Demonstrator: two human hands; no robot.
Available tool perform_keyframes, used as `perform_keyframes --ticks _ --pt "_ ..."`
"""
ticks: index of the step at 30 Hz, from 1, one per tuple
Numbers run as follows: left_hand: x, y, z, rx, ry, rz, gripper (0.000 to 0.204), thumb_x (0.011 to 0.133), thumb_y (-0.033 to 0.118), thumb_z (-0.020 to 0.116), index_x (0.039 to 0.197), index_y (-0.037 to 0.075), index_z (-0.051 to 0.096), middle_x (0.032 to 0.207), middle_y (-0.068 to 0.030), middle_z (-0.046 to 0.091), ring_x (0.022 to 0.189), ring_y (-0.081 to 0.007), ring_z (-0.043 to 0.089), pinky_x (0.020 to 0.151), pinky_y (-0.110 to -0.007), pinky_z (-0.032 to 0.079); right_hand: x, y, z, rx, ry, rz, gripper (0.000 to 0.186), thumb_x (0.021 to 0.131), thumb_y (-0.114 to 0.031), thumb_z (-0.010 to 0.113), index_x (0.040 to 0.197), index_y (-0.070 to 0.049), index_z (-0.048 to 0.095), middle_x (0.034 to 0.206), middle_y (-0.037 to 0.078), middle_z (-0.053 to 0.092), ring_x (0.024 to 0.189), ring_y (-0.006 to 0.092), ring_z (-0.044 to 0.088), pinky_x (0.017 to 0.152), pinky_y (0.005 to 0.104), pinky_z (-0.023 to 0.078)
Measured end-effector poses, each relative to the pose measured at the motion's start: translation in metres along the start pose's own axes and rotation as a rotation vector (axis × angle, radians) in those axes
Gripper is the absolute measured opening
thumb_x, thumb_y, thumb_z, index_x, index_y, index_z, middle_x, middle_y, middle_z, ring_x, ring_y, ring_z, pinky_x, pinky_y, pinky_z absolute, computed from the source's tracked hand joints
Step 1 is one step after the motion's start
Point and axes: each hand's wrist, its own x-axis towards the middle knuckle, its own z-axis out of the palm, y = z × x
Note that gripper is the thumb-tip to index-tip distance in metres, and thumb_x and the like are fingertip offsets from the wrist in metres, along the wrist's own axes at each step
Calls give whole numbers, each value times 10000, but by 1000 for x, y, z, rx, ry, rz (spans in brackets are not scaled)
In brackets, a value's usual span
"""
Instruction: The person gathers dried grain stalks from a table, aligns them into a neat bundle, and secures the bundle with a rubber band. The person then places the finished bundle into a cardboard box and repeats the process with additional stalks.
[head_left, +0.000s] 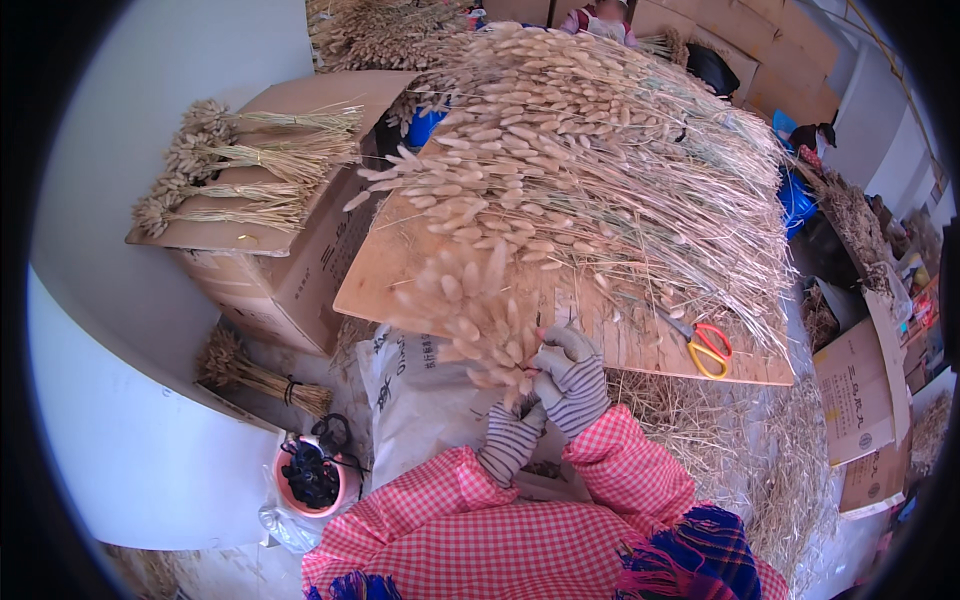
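A fluffy bunch of dried bunny-tail grass (470, 315) is held up before me, its tan heads fanning away toward the table. Both my hands wear grey-and-white striped gloves with bare fingertips. Closed at the base of the bunch is my left hand (513, 440), which hides most of the stems. My right hand (572, 380) is just above and to the right, its fingers curled against the lower heads. Beyond them a large heap of loose bunny-tail grass (600, 190) covers a wooden board (400, 260), heads to the left and stalks to the right.
Scissors (705, 345) with red and yellow handles lie on the board's near edge. Tied grass bundles (260, 165) rest on a cardboard box (270, 290) at left. A pink bucket (315, 490) holds black ties. Straw (740, 450) litters the floor. Another person (600, 20) is at the far side.
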Motion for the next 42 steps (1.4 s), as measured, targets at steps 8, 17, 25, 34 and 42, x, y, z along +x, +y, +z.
perform_keyframes --ticks 8,17,25,34,42 --pt "7 -9 7 -135 71 165 294 874 135 619 1129 102 479 683 17 541 516 -49 480 443 -195 376 2 -1 -1 57 -57 -5 144 695 -131 667 817 -63 632 1152 147 574 1078 322 532 929 449 392" --pt "-3 -3 4 -6 75 99 185 898 71 578 1078 40 554 749 26 554 619 -41 483 530 -192 402 1 -1 5 216 -100 82 115 728 -110 657 834 -76 627 1192 142 544 1071 337 524 902 467 400" --pt "-4 2 2 40 31 -12 141 901 116 607 1024 47 605 764 30 580 633 -34 497 552 -188 413 -3 1 -3 602 -179 390 117 752 0 578 858 36 609 1233 184 510 985 233 593 792 323 512" --pt "-8 6 3 36 30 -24 202 909 100 588 1103 45 600 780 32 587 627 -34 486 556 -189 410 -7 18 10 378 -240 279 195 694 -81 647 856 26 621 1216 193 546 1059 321 574 901 355 483" --pt "-7 11 3 57 49 -90 139 909 123 596 1024 44 607 736 23 589 611 -38 491 543 -196 409 -6 8 0 502 -165 388 150 710 -85 658 832 -7 620 1197 191 552 1005 290 599 877 346 491"
